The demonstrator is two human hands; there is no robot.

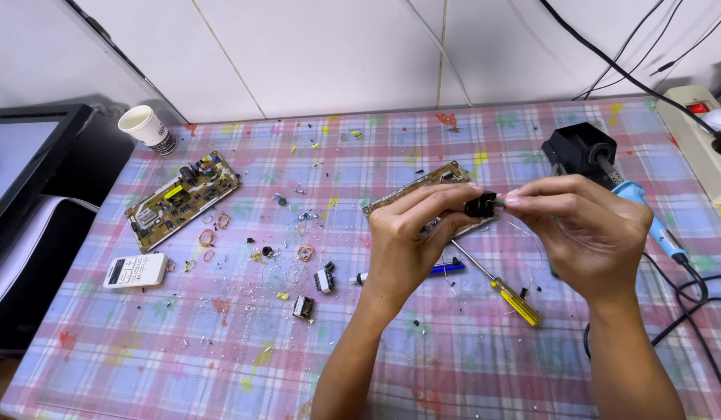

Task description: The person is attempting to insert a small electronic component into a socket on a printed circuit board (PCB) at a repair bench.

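Both hands up over the middle-right of the desk (220,373), which has a plaid pink-blue cloth on it. Left hand (411,237) & right hand (590,229) meet at a small black component (480,204). Left fingers pinch it from the left side, right fingertips (520,200) close narrow on a bit of green at its right side. It's held in the air, clear of the cloth.

Near the hands, on the desk: yellow-handled screwdriver (504,292) lying slantwise under the right hand, blue pen (442,268) just beside the left wrist, two small black transformers (314,292) left of that wrist. Copper wire coils (304,252) & loose scraps scattered mid-desk.

Left side: white remote (135,271) near the left edge, w/ a brown circuit board (181,199) just behind it, tilted. A second circuit board (422,185) lies behind the hands, partly hidden by them.

Right side: blue-handled soldering iron (648,222) behind the right hand, tip in a black stand (579,148); its cable runs off toward the right edge.

Far: white paper cup (146,128) at the far left corner, white power strip (698,136) at the far right corner, black cables (609,62) up the tiled wall.
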